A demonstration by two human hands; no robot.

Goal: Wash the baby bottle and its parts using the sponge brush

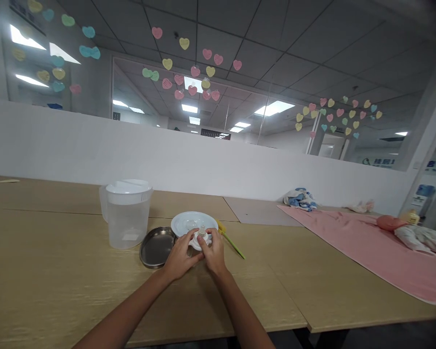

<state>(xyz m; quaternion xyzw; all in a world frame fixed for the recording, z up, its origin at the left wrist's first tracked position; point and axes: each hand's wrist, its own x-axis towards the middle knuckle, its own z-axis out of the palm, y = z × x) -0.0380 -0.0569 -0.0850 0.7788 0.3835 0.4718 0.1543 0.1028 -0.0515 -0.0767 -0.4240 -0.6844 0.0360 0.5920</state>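
Your grip's part-closed, left hand (182, 256) and right hand (213, 250) pinching the white teat piece (202, 237) from both sides, likely for steadiness, counter's (76, 281) front-edge side of the white plate (179, 222).

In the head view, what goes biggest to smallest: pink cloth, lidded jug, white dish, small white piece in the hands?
1. Pink cloth
2. Lidded jug
3. White dish
4. Small white piece, partly hidden
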